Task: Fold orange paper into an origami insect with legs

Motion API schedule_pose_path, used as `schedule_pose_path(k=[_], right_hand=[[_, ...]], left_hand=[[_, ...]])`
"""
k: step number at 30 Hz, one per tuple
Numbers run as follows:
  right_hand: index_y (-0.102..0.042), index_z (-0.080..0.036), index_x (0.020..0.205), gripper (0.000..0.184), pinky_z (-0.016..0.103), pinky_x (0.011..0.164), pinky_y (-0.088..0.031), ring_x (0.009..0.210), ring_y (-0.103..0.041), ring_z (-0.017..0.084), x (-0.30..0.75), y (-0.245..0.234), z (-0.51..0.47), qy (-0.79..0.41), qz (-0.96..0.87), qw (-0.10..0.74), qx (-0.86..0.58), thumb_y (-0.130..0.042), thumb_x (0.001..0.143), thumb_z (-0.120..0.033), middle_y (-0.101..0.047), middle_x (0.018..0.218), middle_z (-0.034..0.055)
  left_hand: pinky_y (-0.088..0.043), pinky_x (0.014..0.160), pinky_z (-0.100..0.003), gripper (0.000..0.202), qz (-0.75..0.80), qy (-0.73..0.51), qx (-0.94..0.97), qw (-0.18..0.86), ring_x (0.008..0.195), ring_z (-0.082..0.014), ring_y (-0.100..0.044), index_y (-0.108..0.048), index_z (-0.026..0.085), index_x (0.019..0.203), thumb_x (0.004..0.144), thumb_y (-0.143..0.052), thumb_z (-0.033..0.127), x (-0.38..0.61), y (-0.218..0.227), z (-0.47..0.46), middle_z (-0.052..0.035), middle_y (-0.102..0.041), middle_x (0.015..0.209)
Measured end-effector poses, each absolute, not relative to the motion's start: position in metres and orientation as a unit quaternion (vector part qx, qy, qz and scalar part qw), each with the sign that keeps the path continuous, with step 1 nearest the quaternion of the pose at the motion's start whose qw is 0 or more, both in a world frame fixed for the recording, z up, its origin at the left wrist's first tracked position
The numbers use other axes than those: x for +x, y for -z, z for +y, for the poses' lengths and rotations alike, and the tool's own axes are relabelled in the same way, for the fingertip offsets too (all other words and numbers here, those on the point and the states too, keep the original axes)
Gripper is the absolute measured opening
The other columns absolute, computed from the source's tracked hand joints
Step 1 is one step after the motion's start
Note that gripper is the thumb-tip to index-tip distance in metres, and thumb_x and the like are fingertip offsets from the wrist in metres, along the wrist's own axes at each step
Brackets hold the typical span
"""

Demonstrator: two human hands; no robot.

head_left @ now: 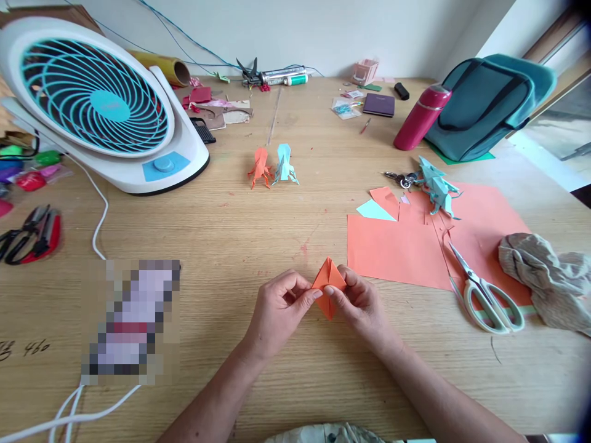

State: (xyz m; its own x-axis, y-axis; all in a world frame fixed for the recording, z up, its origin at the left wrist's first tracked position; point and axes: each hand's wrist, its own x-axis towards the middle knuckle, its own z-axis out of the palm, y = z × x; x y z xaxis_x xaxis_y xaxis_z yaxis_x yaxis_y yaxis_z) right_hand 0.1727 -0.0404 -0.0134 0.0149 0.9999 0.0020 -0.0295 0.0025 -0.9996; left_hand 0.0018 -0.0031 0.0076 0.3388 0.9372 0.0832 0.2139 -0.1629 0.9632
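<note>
Between my two hands is a small piece of folded orange paper (329, 272), diamond-shaped with a crease down its middle. My left hand (282, 312) pinches its left corner between thumb and fingers. On the other side my right hand (364, 307) grips the right corner, its thumb pressed on the front face. The lower tip of the paper points toward me. Farther back on the table stand an orange origami figure (261, 167) and a light blue origami figure (284, 165), both with thin legs.
Orange paper sheets (392, 249) lie at right, with scissors (482, 292), a teal origami insect (438, 187) and a grey cloth (549, 280). A red bottle (422, 117) and teal bag (484, 111) stand behind. At left are a fan (106, 111) and a blurred phone-like object (133, 317) with white cables.
</note>
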Motion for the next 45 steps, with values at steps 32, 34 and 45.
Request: schedule_pose_path(k=[32,34,45], right_hand=[[-0.054,-0.022,0.078,0.033,0.026,0.06,-0.037,0.066,-0.042,0.014,0.1694,0.0122,-0.0378,-0.534,-0.429,0.535,-0.495,-0.07,0.091,-0.049,-0.047,0.071,-0.0023],[-0.055,-0.022,0.077,0.035,0.026,0.059,-0.037,0.066,-0.042,0.014,0.1684,0.0116,-0.0377,-0.536,-0.44,0.522,-0.497,-0.07,0.09,-0.051,-0.048,0.071,-0.002],[-0.054,-0.021,0.074,0.04,0.026,0.062,-0.036,0.066,-0.042,0.013,0.1718,0.0079,-0.0379,-0.537,-0.472,0.495,-0.493,-0.063,0.095,-0.054,-0.048,0.072,-0.002]], left_hand=[[-0.047,0.061,-0.023,0.014,0.451,-0.329,0.607,0.566,0.07,-0.0139,-0.059,-0.07,0.017,0.086,0.085,-0.071,0.031,0.0023,-0.0129,0.0,-0.0031,-0.068,0.08],[-0.045,0.059,-0.022,0.015,0.455,-0.338,0.609,0.555,0.068,-0.0129,-0.057,-0.067,0.017,0.078,0.084,-0.071,0.031,0.0028,-0.012,-0.0003,-0.0012,-0.065,0.075],[-0.046,0.061,-0.022,0.017,0.456,-0.343,0.593,0.568,0.068,-0.0125,-0.056,-0.061,0.017,0.077,0.084,-0.069,0.031,0.0025,-0.0121,0.001,0.0005,-0.06,0.074]])
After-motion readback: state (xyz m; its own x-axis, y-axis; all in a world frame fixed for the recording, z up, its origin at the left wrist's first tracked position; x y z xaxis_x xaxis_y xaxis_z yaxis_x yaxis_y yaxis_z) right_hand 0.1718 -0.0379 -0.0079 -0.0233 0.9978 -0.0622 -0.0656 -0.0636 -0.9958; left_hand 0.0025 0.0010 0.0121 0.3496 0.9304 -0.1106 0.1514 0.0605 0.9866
